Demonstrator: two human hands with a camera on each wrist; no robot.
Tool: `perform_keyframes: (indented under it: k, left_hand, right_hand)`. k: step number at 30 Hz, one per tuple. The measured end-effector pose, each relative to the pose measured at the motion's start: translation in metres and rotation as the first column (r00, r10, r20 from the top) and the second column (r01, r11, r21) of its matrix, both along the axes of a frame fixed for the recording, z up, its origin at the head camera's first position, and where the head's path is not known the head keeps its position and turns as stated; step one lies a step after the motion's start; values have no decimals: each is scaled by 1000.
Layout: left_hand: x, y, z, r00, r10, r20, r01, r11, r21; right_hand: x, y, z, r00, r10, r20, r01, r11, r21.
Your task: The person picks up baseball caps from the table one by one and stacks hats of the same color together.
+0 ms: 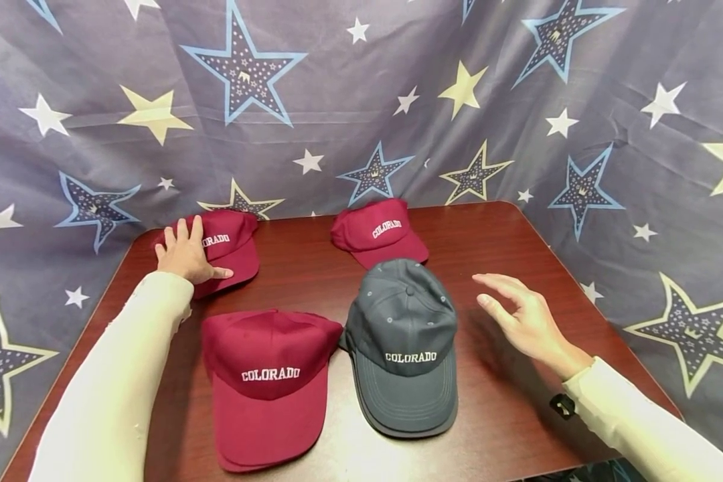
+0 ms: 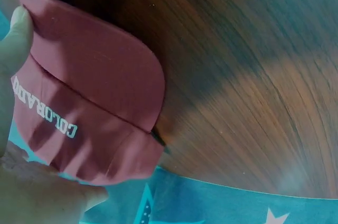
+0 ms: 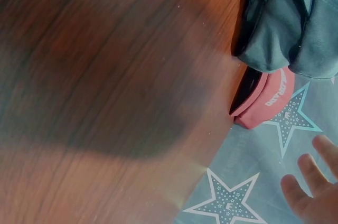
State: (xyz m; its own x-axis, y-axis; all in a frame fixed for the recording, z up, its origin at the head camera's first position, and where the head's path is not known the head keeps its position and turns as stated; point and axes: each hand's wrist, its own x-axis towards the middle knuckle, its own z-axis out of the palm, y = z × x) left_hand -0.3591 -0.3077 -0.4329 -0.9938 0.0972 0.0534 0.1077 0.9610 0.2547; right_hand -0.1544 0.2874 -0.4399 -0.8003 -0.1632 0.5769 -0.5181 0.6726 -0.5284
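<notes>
Fingers spread wide, left hand (image 1: 185,260) rests on the left red cap (image 1: 236,256) at mid-left of the head view; right hand (image 1: 529,328), fingers loosely extended, hovers mid-right beside the gray cap (image 1: 405,335), front red cap (image 1: 271,395) lower left of centre, back red cap (image 1: 378,234) upper centre.

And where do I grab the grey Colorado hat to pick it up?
Probably pinch the grey hat by its brim, coming from the near side: the brim sticks out that way, past the rounded crown. A second brim edge seems to show underneath, so take just the top layer.
</notes>
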Motion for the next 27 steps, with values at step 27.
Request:
perform_keyframes:
  k: [27]
  left_hand:
    - [9,-10,1,992,-61,-111,71,993,89]
  right_hand:
    - [1,-2,-2,999,19,-29,-19,1000,-6]
